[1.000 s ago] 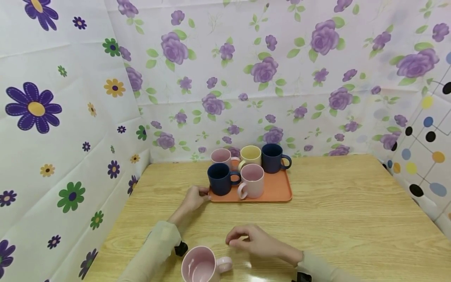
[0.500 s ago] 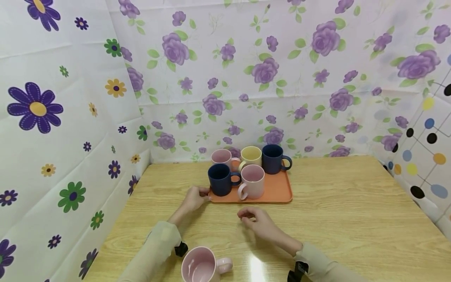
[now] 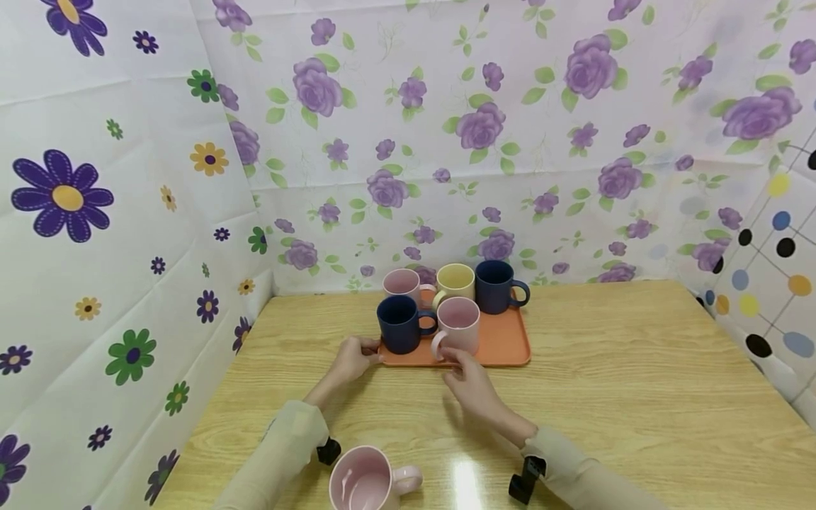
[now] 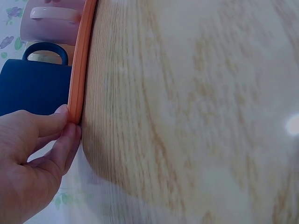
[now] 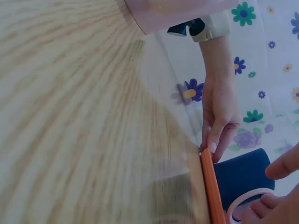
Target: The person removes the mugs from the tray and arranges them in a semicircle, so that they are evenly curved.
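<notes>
An orange tray (image 3: pixel 503 340) carries several mugs near the back of the table. At its front left corner my left hand (image 3: pixel 352 360) pinches the rim, thumb above and fingers beneath in the left wrist view (image 4: pixel 42 154). My right hand (image 3: pixel 474 386) is at the tray's front edge, fingertips right at the handle of the front pink mug (image 3: pixel 460 329). In the right wrist view, that pale pink handle (image 5: pixel 239 198) shows between the parted thumb and fingers of my right hand (image 5: pixel 285 205). A navy mug (image 3: pixel 398 326) stands on the tray beside my left hand.
Behind the front mugs are another pink mug (image 3: pixel 401 282), a yellow mug (image 3: pixel 456 282) and a second navy mug (image 3: pixel 494 287). A separate pink mug (image 3: pixel 363 482) stands on the wooden table (image 3: pixel 625 382) between my forearms. Flowered cloth (image 3: pixel 408 142) encloses the back and sides.
My right hand has moved forward from the near table to the front pink mug's handle. The left hand stays at the tray corner, and the mugs have not moved.
</notes>
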A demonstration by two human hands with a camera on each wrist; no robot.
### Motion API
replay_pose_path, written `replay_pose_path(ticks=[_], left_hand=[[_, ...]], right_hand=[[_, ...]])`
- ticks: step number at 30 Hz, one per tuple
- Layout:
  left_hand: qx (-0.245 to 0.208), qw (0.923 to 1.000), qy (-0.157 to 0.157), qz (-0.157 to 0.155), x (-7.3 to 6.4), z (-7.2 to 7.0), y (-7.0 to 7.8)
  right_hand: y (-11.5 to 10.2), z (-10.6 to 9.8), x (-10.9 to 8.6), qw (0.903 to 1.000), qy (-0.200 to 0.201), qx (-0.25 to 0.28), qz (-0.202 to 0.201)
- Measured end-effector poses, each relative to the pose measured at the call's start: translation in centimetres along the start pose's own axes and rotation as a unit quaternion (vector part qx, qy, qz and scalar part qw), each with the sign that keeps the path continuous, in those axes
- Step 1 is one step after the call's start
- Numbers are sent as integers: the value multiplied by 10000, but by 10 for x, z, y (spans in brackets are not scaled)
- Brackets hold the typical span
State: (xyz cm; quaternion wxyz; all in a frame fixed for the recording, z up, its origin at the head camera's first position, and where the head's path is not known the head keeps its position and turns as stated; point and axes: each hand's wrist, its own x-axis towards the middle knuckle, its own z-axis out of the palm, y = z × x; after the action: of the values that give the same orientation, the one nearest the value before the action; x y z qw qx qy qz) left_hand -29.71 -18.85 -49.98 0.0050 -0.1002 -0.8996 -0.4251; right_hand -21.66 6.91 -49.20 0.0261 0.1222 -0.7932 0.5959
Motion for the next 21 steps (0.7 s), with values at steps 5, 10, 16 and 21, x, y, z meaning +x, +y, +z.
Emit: replay_pose_path(ticks=[5,10,16,21], left_hand=[[-40,10000,18,21,-1,1,-1],[-83,10000,32,-13,-1,2,-2],[-170,9999,4,-18,-1,1,-1],[-172,9998,-15,-55,1,0,-4]], right_hand=[[3,3,8,9958,-447,775,193],[6,6,13,9890,-684,1285,257],[7,7,13,9876,-374,1505,238],[6,5,9,9918,39,1255,218]])
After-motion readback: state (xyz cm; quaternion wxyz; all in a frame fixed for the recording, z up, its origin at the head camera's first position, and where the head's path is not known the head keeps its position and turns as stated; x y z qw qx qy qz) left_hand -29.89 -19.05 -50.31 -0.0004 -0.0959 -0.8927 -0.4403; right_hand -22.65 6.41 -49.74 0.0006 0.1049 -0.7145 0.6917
